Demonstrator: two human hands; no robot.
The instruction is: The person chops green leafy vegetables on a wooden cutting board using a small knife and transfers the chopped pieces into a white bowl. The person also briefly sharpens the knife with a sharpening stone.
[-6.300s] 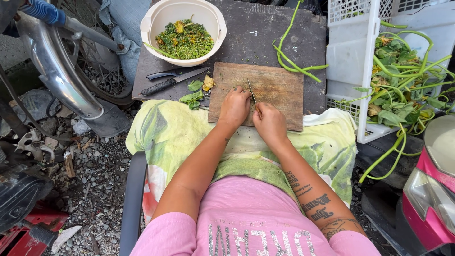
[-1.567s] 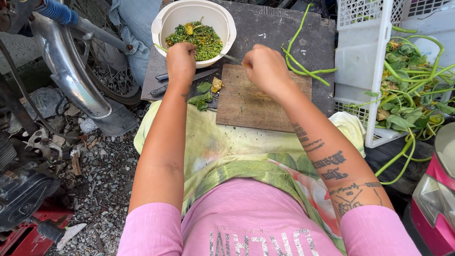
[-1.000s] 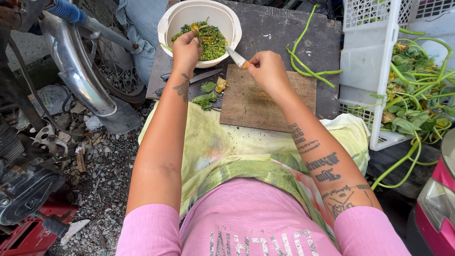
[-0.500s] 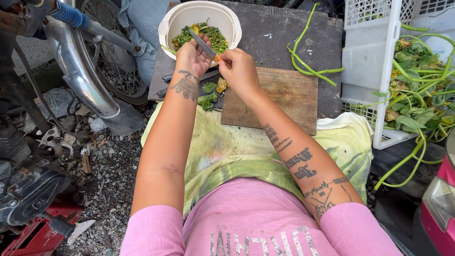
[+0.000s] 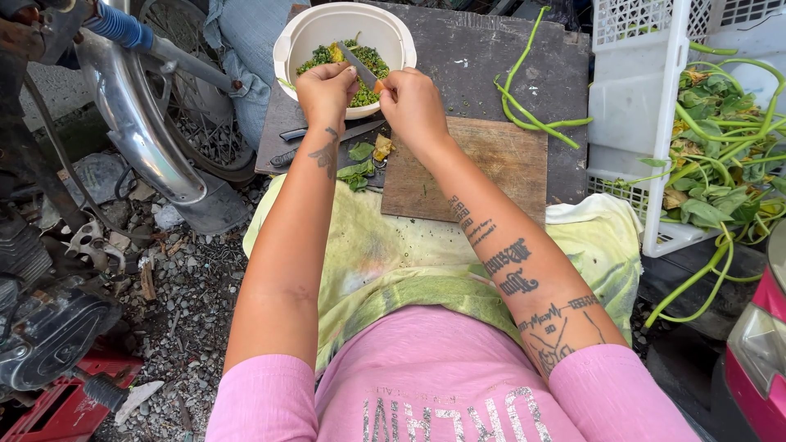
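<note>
My right hand grips the orange handle of a small knife. Its blade points up and left over a white bowl of chopped greens. The fingers of my left hand pinch the blade above the bowl's near rim. Just below my hands lies a wooden cutting board, nearly bare, with leaf scraps at its left edge.
Two dark-handled blades lie left of the board on a dark slab that also carries long green stems. A white crate of leafy stalks stands at the right. A motorbike fender and gravel are at the left. A yellow-green cloth covers my lap.
Both hands rose from the cutting board to the bowl. My right hand swung the knife left over the bowl, and my left hand closed on its blade.
</note>
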